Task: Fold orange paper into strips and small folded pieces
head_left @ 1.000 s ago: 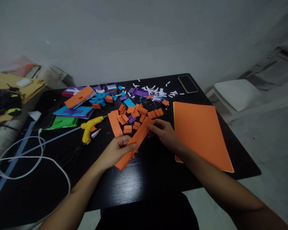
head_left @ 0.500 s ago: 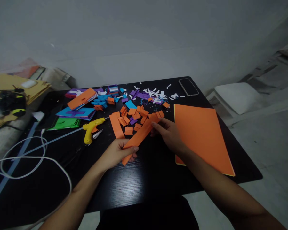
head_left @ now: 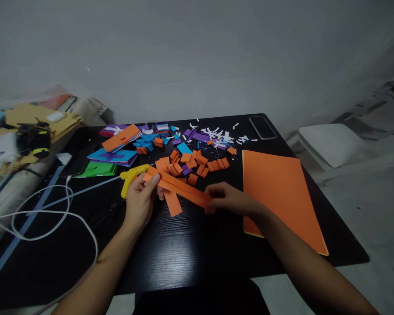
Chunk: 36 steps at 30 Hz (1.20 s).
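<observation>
A long orange paper strip (head_left: 180, 187) with a lengthwise crease is held between both hands above the black table. My left hand (head_left: 142, 197) pinches its left end, thumb on top. At the right end, my right hand (head_left: 228, 197) grips the strip, slightly blurred. Beneath the held strip lies another flat orange strip (head_left: 173, 203). Small folded orange pieces (head_left: 202, 164) are scattered just behind. Partly hidden by my left hand is a yellow glue gun (head_left: 128, 178).
A stack of orange sheets (head_left: 279, 192) lies on the right of the black table (head_left: 216, 249). A phone (head_left: 262, 127) rests at the back right. White scraps (head_left: 228, 139), folded coloured papers (head_left: 121, 138) and a white cable (head_left: 82, 218) lie around. A white stool (head_left: 328, 142) stands right.
The held strip has turned, from rising toward the right to sloping down toward the right. My left hand has moved up and left, my right hand lower. The view has shifted slightly.
</observation>
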Each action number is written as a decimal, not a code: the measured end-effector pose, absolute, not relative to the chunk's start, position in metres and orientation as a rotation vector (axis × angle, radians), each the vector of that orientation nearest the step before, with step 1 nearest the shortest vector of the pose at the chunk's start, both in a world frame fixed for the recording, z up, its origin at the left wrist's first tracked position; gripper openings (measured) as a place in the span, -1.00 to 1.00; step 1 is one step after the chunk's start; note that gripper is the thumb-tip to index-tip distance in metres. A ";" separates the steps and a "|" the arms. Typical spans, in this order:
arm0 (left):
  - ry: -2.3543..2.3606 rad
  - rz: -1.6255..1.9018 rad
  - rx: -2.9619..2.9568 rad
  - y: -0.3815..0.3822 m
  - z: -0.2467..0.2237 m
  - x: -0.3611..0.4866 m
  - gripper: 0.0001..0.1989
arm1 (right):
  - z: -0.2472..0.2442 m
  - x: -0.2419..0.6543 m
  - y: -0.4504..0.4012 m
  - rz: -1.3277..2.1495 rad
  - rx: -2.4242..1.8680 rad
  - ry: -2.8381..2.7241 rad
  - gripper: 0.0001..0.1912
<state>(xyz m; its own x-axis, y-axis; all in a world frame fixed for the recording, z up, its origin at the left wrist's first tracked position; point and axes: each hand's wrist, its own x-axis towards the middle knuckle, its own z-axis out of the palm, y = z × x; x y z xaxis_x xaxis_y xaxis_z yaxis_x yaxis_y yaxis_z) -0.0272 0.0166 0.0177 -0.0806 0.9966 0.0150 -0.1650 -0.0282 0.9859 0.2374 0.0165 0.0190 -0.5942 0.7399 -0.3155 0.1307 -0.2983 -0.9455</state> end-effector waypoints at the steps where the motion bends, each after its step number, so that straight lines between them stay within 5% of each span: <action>1: 1.125 1.309 1.074 0.016 0.018 -0.026 -0.62 | 0.021 0.235 0.014 2.005 -1.039 -1.617 -0.86; 10: 1.071 0.835 1.184 -0.007 0.017 0.002 -0.53 | 0.006 0.203 -0.008 1.954 -0.978 -1.393 -0.55; 36: 1.135 0.722 1.347 -0.013 0.014 0.000 -0.52 | 0.011 0.205 -0.008 1.914 -0.886 -1.359 -0.63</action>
<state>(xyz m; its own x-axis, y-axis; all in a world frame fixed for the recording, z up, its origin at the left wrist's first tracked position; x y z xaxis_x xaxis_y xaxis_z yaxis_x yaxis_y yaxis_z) -0.0001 -0.0131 0.0140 0.3370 0.9184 -0.2072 0.2013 0.1447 0.9688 0.2047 -0.0075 0.0105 -0.5815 0.7962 -0.1667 -0.1051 -0.2768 -0.9552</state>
